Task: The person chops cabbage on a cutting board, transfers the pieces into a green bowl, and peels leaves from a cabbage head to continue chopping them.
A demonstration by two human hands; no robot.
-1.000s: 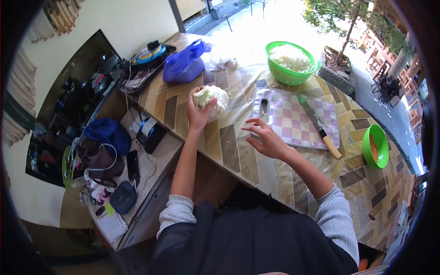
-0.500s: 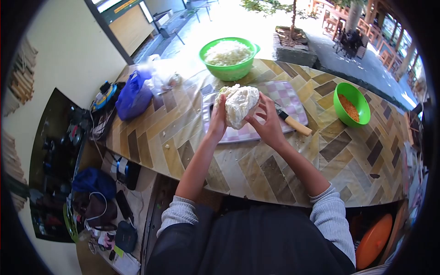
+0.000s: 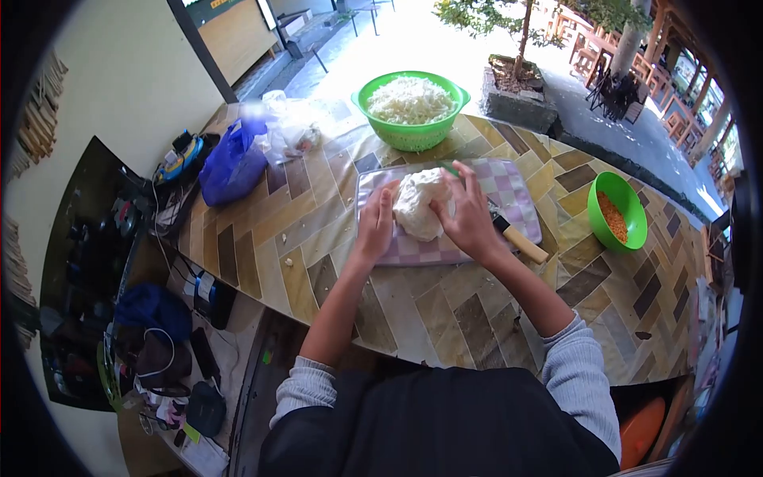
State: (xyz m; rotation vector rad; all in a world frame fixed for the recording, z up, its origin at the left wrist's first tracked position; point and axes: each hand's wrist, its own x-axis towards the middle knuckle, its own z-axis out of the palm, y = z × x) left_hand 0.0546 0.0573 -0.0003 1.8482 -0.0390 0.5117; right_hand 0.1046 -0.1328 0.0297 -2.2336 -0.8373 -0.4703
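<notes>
A pale, wrinkled cabbage [image 3: 420, 205] is between my two hands, low over a pink-and-white checked cutting board [image 3: 509, 187]. My left hand [image 3: 377, 224] presses on its left side with the fingers together. From the right, my right hand [image 3: 469, 213] holds it with bent fingers and thumb. Whether the cabbage rests on the board is hard to tell. Just right of my right hand lies a knife [image 3: 520, 241] with a wooden handle, its blade partly hidden. Beyond the board stands a green bowl [image 3: 413, 137] heaped with pale shreds that look like cabbage.
A smaller green bowl [image 3: 632, 208] with orange crumbly contents stands at the right. Blue [image 3: 230, 171] and clear plastic bags [image 3: 290, 135] lie at the table's left. Small scraps dot the patterned tablecloth [image 3: 429, 314]. Bags and cables fill a lower surface [image 3: 246, 342] at left.
My hands have lowered the cabbage toward the board, and it has turned between them. My right hand has shifted higher around its far right side. The view has tilted slightly.
</notes>
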